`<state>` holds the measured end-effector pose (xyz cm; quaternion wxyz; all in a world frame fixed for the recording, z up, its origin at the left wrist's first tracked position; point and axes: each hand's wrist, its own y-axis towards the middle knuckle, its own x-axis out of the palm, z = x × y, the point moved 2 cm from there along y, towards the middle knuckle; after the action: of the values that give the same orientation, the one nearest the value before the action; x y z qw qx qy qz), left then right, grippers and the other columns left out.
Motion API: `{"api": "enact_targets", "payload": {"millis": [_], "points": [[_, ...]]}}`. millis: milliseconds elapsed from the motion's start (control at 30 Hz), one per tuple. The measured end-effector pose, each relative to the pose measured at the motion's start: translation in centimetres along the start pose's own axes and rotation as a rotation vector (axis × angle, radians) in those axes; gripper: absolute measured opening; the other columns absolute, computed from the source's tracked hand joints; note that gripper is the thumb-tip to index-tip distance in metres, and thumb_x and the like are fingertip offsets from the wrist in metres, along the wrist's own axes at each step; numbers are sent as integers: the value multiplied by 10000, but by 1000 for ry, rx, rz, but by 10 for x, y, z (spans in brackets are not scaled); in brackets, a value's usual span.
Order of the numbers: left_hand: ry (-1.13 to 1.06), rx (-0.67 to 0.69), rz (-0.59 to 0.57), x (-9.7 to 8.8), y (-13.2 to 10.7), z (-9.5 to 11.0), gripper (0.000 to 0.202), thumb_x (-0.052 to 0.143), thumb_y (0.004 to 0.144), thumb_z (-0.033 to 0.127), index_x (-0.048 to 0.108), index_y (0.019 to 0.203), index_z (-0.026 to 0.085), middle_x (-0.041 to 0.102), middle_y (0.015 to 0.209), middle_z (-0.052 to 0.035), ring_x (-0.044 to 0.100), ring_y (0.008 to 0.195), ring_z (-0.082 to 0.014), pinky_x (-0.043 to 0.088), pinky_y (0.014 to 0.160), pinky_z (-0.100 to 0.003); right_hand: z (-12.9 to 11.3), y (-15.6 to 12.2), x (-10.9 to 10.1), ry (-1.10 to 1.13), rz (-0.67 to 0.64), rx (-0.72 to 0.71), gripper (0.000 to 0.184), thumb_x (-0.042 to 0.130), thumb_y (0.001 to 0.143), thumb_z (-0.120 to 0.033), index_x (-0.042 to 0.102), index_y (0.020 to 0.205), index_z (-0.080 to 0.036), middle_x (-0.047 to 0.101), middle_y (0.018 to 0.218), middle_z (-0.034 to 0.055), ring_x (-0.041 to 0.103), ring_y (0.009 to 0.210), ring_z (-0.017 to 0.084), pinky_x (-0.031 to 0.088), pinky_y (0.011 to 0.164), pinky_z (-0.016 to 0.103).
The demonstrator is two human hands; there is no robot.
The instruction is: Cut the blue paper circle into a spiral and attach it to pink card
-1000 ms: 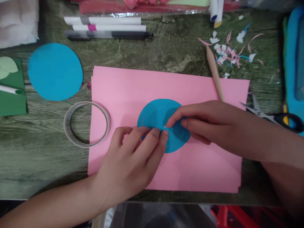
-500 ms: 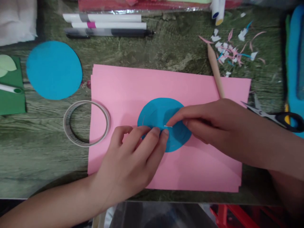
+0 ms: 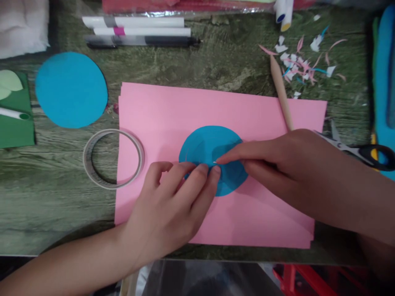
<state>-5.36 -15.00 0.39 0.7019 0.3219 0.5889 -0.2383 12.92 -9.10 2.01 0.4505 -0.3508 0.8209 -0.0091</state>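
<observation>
A blue paper circle (image 3: 212,142) with faint curved pencil lines lies on pink paper sheets (image 3: 160,111). My left hand (image 3: 175,205) rests over its lower left, fingers bent and slightly apart, tips pressing on the paper; its thumb is hidden. My right hand (image 3: 286,172) reaches in from the right. Its index finger is stretched out, the tip pressing on a tiny white strip (image 3: 215,162) near the circle's middle. The other right fingers are folded beneath and partly hidden. Both hands' fingertips nearly meet there.
Left of the hands stand a tape roll (image 3: 88,160) and another blue circle (image 3: 71,89). Markers (image 3: 148,22) and a black pen (image 3: 166,41) lie at the back. A pointed wooden stick (image 3: 280,84), paper scraps (image 3: 296,68) and scissors (image 3: 367,154) are on the right.
My right index fingertip has slid slightly left over the white strip, covering more of it. The right hand has flattened a little. My left hand stays in place.
</observation>
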Motion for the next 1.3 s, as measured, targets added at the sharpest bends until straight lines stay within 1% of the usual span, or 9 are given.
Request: {"api": "enact_targets", "payload": {"millis": [367,467,633,733,800,867,1000,1200,1300], "points": [[35,-10,-13,2,2,1,369,556,818,145,586,1184,120,634,956,-96,562,839,-224,405,652,-369,-2,1,1,-38,11,-20,337,433,827,-129,731,904,-266,630,542,-6,502,399,133,298,470,265],[39,-8,-4,2,3,2,357,548,822,140,593,1175,105,634,950,-98,556,831,-226,388,637,-367,-7,-2,1,-132,12,-32,301,440,830,-134,712,898,-243,613,516,-1,511,392,150,273,450,270],[65,6,12,3,4,4,297,523,834,128,611,1115,88,633,976,-104,549,841,-213,377,623,-354,-22,-15,7,-398,-59,-39,297,476,769,-12,664,892,-206,579,516,-4,551,417,184,252,437,287],[74,12,30,3,5,5,274,495,839,124,624,1080,108,634,989,-101,544,838,-199,383,625,-347,-29,-22,11,-505,38,-113,264,456,794,-45,663,882,-185,565,534,17,544,450,198,273,457,316],[81,11,33,4,5,5,283,481,836,118,627,1078,124,635,990,-96,544,843,-194,386,632,-343,-31,-24,13,-532,135,-165,323,373,856,-83,676,924,-174,574,544,37,536,465,198,287,483,333],[87,8,36,4,5,5,287,481,832,120,624,1081,129,635,989,-96,544,842,-193,386,635,-344,-30,-24,14,-550,177,-177,387,312,890,-95,684,955,-176,561,528,36,517,466,188,292,506,338],[66,-3,46,4,6,6,263,511,827,119,614,1070,110,637,985,-96,551,838,-198,372,629,-350,-28,-21,15,-579,185,-163,343,373,877,-81,694,930,-190,521,519,14,494,475,173,280,525,331],[60,-22,58,4,6,6,227,516,832,113,623,1032,110,647,946,-79,552,806,-188,359,629,-348,-21,-15,18,-570,182,-181,324,390,883,-74,686,933,-197,563,559,8,490,510,151,279,575,324],[69,-16,55,5,6,6,255,514,835,113,614,1070,102,647,949,-82,552,815,-190,358,625,-348,-15,-15,14,-636,190,-159,364,395,884,-84,644,1133,-179,582,590,19,496,526,167,270,566,326]]}}
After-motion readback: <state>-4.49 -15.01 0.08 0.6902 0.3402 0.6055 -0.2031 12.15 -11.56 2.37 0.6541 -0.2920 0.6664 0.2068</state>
